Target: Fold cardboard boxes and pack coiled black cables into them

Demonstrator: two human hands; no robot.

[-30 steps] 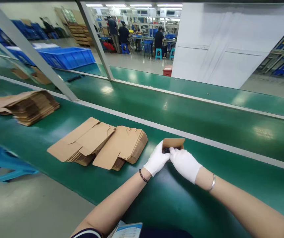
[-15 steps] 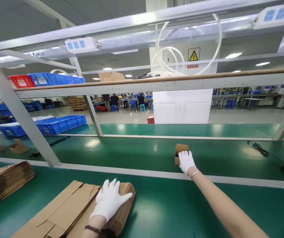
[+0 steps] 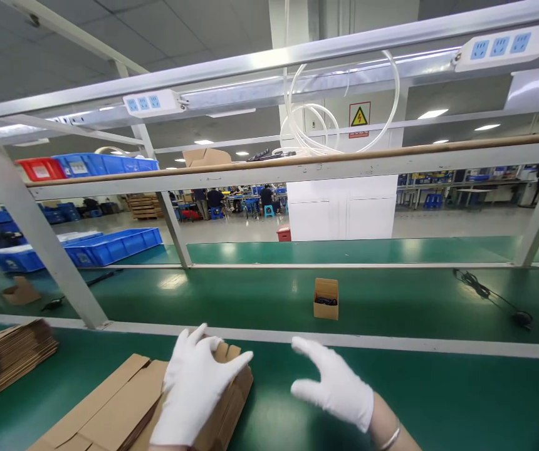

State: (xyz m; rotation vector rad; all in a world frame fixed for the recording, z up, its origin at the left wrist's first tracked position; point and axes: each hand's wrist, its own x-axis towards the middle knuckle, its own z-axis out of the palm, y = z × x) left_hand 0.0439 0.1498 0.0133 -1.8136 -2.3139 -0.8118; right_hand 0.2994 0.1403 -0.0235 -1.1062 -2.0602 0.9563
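Brown cardboard blanks lie folded flat in a stack (image 3: 109, 401) on the green table (image 3: 405, 394). The left hand (image 3: 198, 388), in a white glove, lies against the stack's far end with its fingers spread wide, not closed on anything. The right hand (image 3: 333, 382), also gloved, is just right of the stack, wide open and empty, with a silver bangle (image 3: 390, 438) at the wrist.

Ahead of the stack and to the right, past a white rail (image 3: 298, 335), a small open carton (image 3: 326, 299) stands upright on a second green table (image 3: 382, 300), with a dark item (image 3: 326, 301) inside it. A black cable (image 3: 486, 291) lies on that table, farther right. To the left of the stack sits another pile of flat blanks (image 3: 6, 363).

Well beyond the stack, blue crates (image 3: 112, 247) stand on the far left, and people (image 3: 213, 199) work at benches in the distance. Overhead, a white power strip (image 3: 504, 47) and coiled white tubing (image 3: 340, 113) are fixed to the frame, in front of a yellow warning sign (image 3: 358, 114).
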